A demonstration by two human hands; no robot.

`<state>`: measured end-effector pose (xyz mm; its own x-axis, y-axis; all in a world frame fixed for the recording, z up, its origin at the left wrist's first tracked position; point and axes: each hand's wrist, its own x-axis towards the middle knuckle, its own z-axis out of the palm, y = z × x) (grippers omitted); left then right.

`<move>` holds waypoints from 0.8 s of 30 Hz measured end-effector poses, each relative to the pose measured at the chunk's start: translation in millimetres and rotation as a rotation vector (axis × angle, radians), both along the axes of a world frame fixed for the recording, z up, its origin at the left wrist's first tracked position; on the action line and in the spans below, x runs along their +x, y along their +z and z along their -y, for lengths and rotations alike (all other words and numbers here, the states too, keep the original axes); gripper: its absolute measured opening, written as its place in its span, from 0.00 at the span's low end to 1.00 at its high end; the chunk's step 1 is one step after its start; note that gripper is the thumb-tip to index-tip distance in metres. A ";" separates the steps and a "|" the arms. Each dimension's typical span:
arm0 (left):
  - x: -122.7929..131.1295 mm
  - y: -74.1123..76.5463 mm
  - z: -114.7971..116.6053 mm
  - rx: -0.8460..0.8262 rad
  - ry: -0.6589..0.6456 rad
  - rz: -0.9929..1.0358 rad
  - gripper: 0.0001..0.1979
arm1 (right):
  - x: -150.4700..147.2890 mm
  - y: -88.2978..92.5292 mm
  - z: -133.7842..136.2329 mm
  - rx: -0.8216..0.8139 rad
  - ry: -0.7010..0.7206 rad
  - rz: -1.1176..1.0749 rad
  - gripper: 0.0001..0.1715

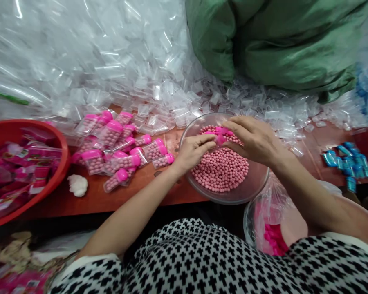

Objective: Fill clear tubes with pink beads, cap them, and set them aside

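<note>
Over a clear plastic bowl (pixel 259 181) of round pink beads (pixel 221 171), my two hands meet. My left hand (pixel 194 152) is closed, its thumb and fingers pinched on a small clear container that my fingers mostly hide. My right hand (pixel 253 136) curves in from the other side, thumb and fingers around a bright pink cap (pixel 220 138) at the container's end. Whether the cap is fully seated I cannot tell. More pink caps or capped pieces lie on the beads behind my fingers. Left of the bowl is a pile of clear containers (pixel 112 132) with pink caps and beads inside.
A big heap of empty clear containers (pixel 159 90) covers the back, under a green sack (pixel 288 49). A red basin (pixel 64 151) of pink packets stands left, near a white crumpled lump (pixel 77 185). Blue wrapped pieces (pixel 349 161) lie right; a bag of pink caps (pixel 274 239) sits below.
</note>
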<state>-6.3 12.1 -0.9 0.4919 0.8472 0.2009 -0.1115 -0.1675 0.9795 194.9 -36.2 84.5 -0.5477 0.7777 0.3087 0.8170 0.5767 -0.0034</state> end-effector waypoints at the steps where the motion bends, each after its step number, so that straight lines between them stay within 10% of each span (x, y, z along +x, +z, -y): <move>1: -0.2 -1.4 -1.3 -0.039 0.004 0.025 0.16 | -0.3 -8.5 2.0 0.021 -0.054 -0.031 0.25; 7: 4.2 -4.4 -4.3 -0.111 -0.006 0.092 0.18 | -21.3 -52.7 11.0 0.022 -0.236 -0.115 0.51; 12: 5.5 -6.9 -3.2 -0.141 -0.023 0.119 0.17 | -28.5 -65.9 1.3 0.025 -0.291 -0.136 0.46; 24: -21.0 7.4 5.6 -0.114 0.107 0.184 0.15 | -33.5 -39.8 -4.5 -0.023 -0.080 -0.190 0.52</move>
<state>-27.3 6.5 6.6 0.3617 0.9150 0.1788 -0.2772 -0.0776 0.9577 161.5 -31.7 44.7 -0.4173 0.8246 0.3820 0.8438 0.5077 -0.1741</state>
